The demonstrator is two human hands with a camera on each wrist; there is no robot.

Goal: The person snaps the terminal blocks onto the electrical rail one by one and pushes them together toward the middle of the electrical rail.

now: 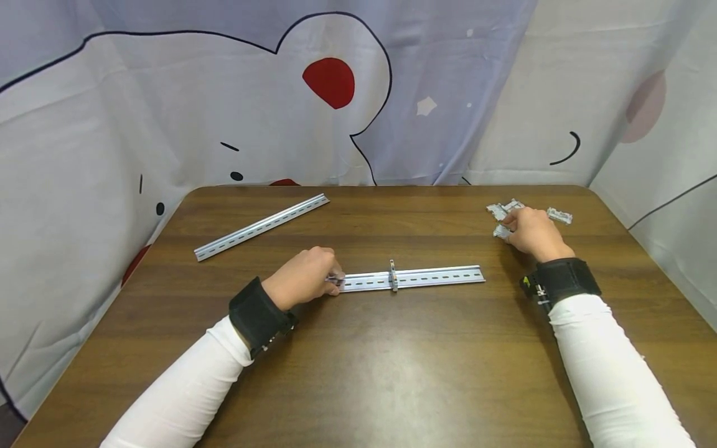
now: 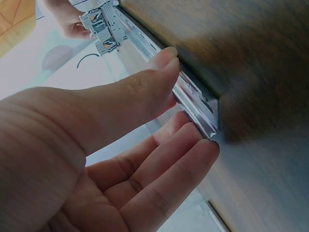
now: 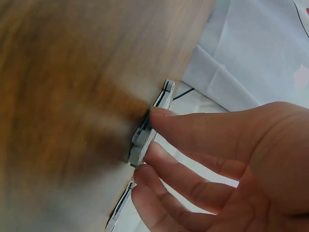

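In the head view, my left hand [image 1: 305,275] grips the left end of a slotted metal DIN rail [image 1: 439,275] lying across the middle of the table. The left wrist view shows the thumb on one side of the rail and the fingertips along its other edge. A grey terminal block [image 2: 102,30] stands upright on this rail, right of the hand. At the back right, my right hand [image 1: 536,233] is over several loose terminal blocks. Its thumb and fingers pinch one grey terminal block [image 3: 141,145], which lies flat close to the tabletop.
A second DIN rail [image 1: 262,228] lies slanted at the back left of the wooden table [image 1: 381,361]. One more loose terminal block [image 1: 560,215] lies right of my right hand. Behind the table hangs a printed curtain [image 1: 224,106].
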